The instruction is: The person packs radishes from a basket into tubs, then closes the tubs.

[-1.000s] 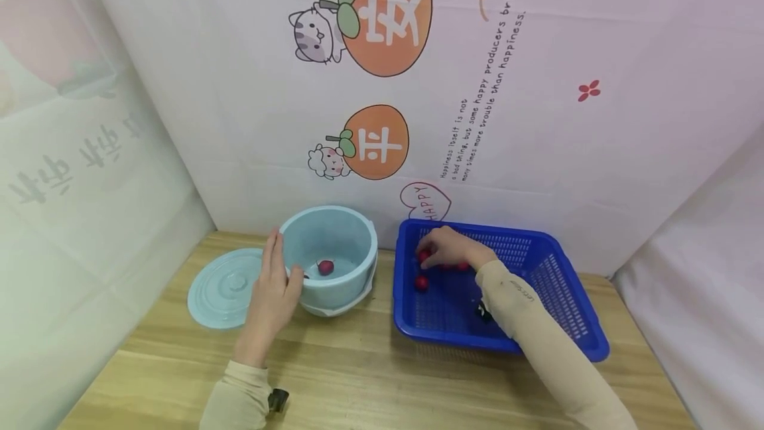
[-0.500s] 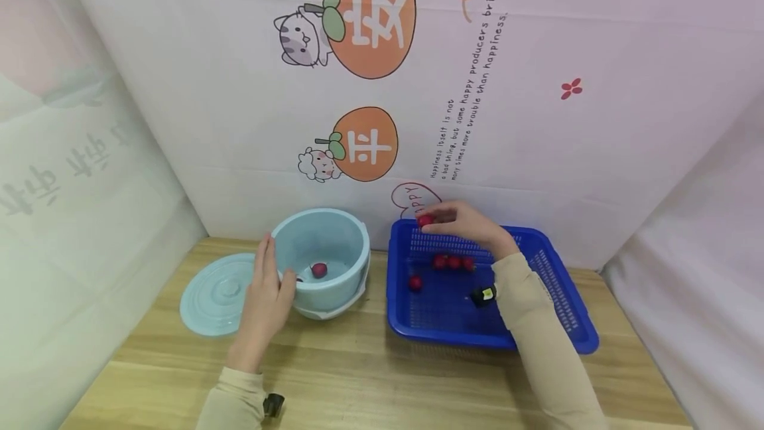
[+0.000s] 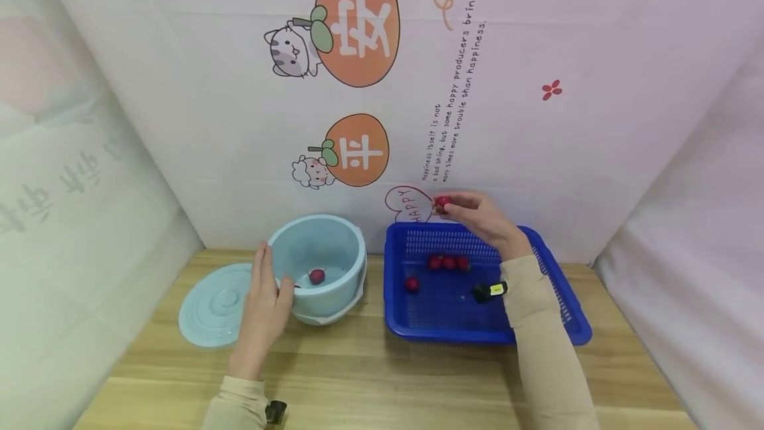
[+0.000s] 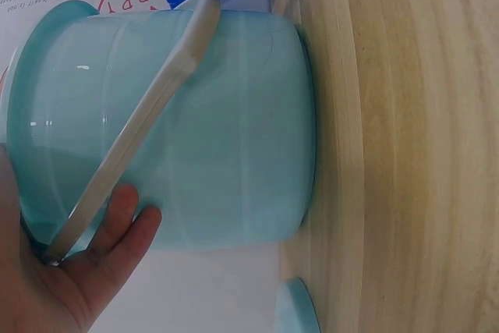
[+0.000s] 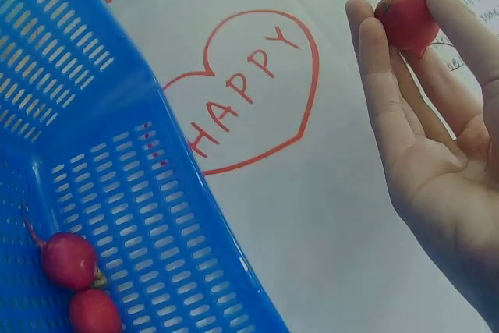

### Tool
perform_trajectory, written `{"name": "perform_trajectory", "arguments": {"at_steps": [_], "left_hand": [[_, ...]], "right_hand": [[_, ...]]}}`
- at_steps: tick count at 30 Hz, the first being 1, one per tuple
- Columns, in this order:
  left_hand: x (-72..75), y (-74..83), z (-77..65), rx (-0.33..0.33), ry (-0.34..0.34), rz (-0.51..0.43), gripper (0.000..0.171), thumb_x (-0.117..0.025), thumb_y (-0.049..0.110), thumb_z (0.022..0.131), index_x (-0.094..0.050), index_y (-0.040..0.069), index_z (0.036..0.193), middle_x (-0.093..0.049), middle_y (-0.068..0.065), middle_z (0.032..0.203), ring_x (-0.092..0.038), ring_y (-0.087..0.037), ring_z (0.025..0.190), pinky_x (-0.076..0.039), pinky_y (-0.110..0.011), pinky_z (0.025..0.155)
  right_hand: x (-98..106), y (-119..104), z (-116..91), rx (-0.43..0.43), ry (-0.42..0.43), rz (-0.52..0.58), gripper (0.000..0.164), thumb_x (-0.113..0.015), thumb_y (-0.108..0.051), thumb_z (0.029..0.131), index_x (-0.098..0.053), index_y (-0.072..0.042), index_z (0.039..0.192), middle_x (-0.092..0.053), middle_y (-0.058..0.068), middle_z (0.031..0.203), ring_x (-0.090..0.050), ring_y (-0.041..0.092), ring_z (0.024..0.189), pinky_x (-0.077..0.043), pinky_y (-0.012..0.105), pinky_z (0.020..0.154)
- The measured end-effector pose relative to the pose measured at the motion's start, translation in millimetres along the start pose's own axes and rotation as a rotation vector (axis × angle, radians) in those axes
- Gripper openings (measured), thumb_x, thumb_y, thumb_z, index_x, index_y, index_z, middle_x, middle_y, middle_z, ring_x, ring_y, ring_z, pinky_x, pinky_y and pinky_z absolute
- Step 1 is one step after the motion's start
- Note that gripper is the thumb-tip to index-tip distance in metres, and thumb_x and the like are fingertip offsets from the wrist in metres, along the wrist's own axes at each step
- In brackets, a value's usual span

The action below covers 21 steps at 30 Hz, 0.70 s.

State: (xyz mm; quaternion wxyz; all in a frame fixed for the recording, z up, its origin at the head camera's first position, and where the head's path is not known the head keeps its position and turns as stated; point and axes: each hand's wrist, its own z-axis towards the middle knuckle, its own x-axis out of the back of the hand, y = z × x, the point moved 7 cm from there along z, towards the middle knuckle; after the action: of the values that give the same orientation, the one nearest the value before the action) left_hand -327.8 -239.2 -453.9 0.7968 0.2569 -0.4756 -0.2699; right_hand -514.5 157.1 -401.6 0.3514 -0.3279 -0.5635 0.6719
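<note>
My right hand (image 3: 486, 221) pinches a red radish (image 3: 442, 204) between thumb and fingertips, above the back edge of the blue basket (image 3: 447, 335). In the right wrist view a small green stub tops this held radish (image 5: 407, 19). Inside the basket lie a row of radishes (image 3: 449, 262) and a lone radish (image 3: 412, 284). My left hand (image 3: 262, 314) rests its fairly straight fingers against the left side of the light blue bucket (image 3: 328, 300); in the left wrist view they touch the wall by the pale handle (image 4: 144, 118). One radish (image 3: 317, 276) shows inside the bucket, another is mostly hidden.
A light blue lid (image 3: 209, 307) lies on the wooden table (image 3: 358, 377), left of the bucket. Behind bucket and basket rises a printed white cloth backdrop (image 3: 507, 138); white cloth also hangs at both sides.
My right hand has picked a radish from the basket and lifted it above the back rim. The left hand stays at the bucket. The head view has shifted slightly.
</note>
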Motion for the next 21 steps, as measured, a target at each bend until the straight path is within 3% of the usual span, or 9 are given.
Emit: {"name": "perform_trajectory", "arguments": {"at_steps": [2, 9, 16, 21], "left_hand": [[0.0, 0.7, 0.6, -0.001, -0.001, 0.004, 0.067, -0.04, 0.021, 0.109, -0.015, -0.004, 0.167, -0.01, -0.011, 0.176, -0.062, -0.042, 0.107, -0.047, -0.066, 0.103], [1.9, 0.2, -3.4, 0.009, -0.012, 0.009, 0.068, -0.039, 0.023, 0.109, -0.015, -0.005, 0.167, -0.009, -0.012, 0.176, -0.059, -0.047, 0.121, -0.044, -0.068, 0.107], [1.9, 0.3, -2.1, -0.002, -0.004, 0.017, 0.068, -0.04, 0.023, 0.109, -0.016, -0.005, 0.166, -0.012, -0.012, 0.176, -0.064, -0.037, 0.098, -0.052, -0.063, 0.097], [2.2, 1.2, -1.1, 0.003, -0.005, 0.017, 0.068, -0.043, 0.019, 0.108, -0.016, -0.005, 0.166, -0.011, -0.012, 0.176, -0.065, -0.035, 0.094, -0.053, -0.062, 0.093]], "right_hand": [[3, 1, -2, -0.01, 0.018, 0.007, 0.033, -0.069, -0.007, 0.102, -0.07, 0.001, 0.133, -0.075, 0.009, 0.123, -0.071, 0.019, 0.113, -0.052, 0.038, 0.107], [-4, 13, -1, -0.052, -0.007, -0.065, 0.043, -0.07, -0.008, 0.101, -0.061, 0.007, 0.141, -0.063, 0.028, 0.139, -0.07, 0.024, 0.118, -0.041, 0.057, 0.115], [-13, 15, 0, -0.049, -0.012, -0.083, 0.036, -0.069, -0.007, 0.102, -0.066, 0.003, 0.137, -0.061, 0.031, 0.14, -0.07, 0.028, 0.119, -0.039, 0.059, 0.115], [-29, 13, 6, -0.056, -0.039, -0.059, 0.041, -0.073, -0.011, 0.1, -0.065, 0.004, 0.137, -0.061, 0.031, 0.14, -0.067, 0.033, 0.124, -0.035, 0.062, 0.117]]}}
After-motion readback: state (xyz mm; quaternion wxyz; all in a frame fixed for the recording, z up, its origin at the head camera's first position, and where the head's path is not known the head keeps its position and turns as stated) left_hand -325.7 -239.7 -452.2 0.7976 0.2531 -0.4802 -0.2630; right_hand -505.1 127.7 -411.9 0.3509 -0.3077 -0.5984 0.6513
